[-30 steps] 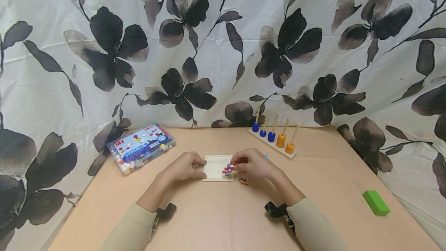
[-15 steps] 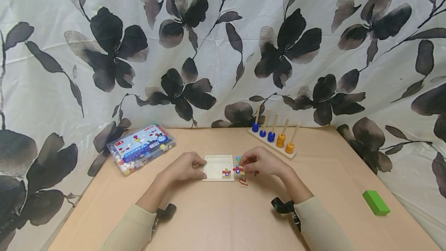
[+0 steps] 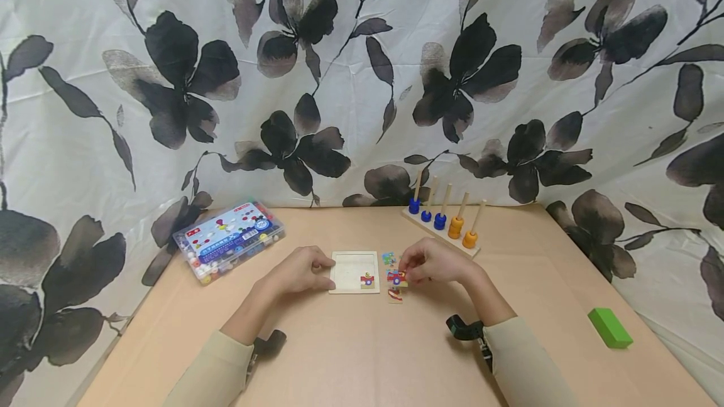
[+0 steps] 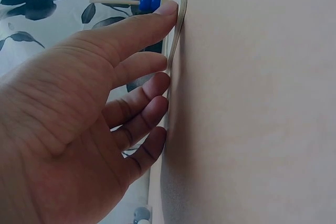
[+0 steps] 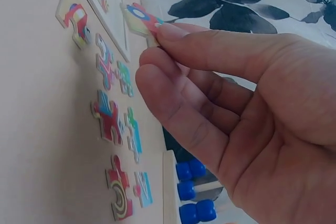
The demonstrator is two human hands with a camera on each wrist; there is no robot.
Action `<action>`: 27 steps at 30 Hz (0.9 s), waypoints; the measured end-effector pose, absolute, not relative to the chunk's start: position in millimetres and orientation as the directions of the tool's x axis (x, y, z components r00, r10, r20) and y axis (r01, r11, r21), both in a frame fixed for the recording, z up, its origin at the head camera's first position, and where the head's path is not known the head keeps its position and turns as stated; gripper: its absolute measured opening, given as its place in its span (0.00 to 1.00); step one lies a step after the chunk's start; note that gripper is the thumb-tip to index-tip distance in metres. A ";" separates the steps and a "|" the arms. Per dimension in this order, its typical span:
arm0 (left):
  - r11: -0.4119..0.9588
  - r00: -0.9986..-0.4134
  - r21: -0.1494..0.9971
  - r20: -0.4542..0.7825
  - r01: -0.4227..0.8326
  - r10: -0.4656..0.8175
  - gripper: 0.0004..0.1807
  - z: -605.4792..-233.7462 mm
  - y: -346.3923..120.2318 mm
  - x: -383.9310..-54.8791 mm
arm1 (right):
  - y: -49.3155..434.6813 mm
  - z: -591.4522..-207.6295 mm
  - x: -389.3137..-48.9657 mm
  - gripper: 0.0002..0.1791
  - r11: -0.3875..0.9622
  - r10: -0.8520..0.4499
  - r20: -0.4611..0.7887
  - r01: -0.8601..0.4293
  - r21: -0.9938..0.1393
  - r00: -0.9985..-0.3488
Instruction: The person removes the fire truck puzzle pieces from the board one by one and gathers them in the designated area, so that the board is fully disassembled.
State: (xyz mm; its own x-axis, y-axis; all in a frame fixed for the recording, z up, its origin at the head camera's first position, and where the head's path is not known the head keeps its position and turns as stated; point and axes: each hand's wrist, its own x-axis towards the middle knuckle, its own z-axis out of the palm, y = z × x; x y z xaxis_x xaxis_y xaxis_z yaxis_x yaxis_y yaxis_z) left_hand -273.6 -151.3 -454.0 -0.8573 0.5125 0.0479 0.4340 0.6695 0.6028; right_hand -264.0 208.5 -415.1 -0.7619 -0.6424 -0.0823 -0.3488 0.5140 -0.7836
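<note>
A shallow wooden puzzle tray lies mid-table, with one puzzle piece in its near right corner. My left hand rests against the tray's left edge. Thumb and fingertips line up along that edge in the left wrist view, the fingers relaxed. Just right of the tray, my right hand pinches a jigsaw piece printed red, cream and blue, between thumb and fingers. Several loose jigsaw pieces lie on the table in rows below this hand in the right wrist view; in the head view the hand hides most of them.
At back left lies a clear plastic box of coloured beads with a printed lid. A peg stand with blue and orange beads stands behind my right hand. A green block sits near the right edge, and a floral curtain hangs behind.
My right hand has moved right, carrying its pinched jigsaw piece from over the tray's near right corner to above the loose pieces. The left hand and tray have stayed put.
</note>
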 end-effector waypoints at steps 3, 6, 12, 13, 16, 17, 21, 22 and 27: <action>0.669 -0.858 0.605 0.047 0.432 0.512 0.29 -453.9 -151.3 -273.6 | 211.0 -415.9 -265.3 0.05 0.518 -0.640 -0.086 -0.345 -0.783 -0.763; 0.668 -0.858 0.606 0.046 0.432 0.512 0.29 -453.5 -151.2 -273.5 | 214.3 -416.1 -266.4 0.05 0.509 -0.646 -0.087 -0.343 -0.789 -0.758; 0.667 -0.855 0.600 0.054 0.441 0.516 0.29 -453.5 -151.6 -274.0 | 220.9 -416.3 -267.8 0.04 0.493 -0.669 -0.099 -0.340 -0.801 -0.737; 0.667 -0.854 0.599 0.055 0.443 0.517 0.29 -453.7 -151.8 -274.1 | 221.8 -416.7 -268.1 0.04 0.493 -0.669 -0.106 -0.333 -0.803 -0.736; 0.668 -0.853 0.598 0.055 0.444 0.519 0.29 -454.1 -152.2 -274.3 | 223.8 -418.2 -268.6 0.04 0.495 -0.666 -0.122 -0.314 -0.810 -0.735; 0.668 -0.853 0.597 0.054 0.444 0.519 0.29 -454.3 -152.1 -274.3 | 224.1 -418.7 -268.7 0.04 0.492 -0.668 -0.125 -0.308 -0.814 -0.734; 0.670 -0.855 0.599 0.050 0.439 0.516 0.29 -454.4 -151.6 -274.2 | 225.0 -420.2 -268.6 0.05 0.498 -0.666 -0.138 -0.298 -0.814 -0.733; 0.669 -0.856 0.600 0.051 0.438 0.514 0.29 -454.3 -151.5 -274.2 | 225.4 -420.6 -268.5 0.05 0.498 -0.666 -0.139 -0.299 -0.814 -0.732; 0.662 -0.852 0.602 0.061 0.447 0.519 0.29 -453.6 -150.8 -273.0 | 228.1 -423.0 -269.1 0.05 0.508 -0.662 -0.161 -0.279 -0.815 -0.732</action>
State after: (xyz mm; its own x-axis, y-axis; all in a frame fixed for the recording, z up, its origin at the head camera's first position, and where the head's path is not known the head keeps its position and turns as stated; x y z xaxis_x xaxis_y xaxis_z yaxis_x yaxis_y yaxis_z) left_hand -273.0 -150.8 -453.6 -0.8523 0.5194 0.0614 0.4467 0.6618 0.6021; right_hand -269.1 228.1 -423.0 -0.7323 -0.6617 -0.1611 -0.2793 0.5076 -0.8151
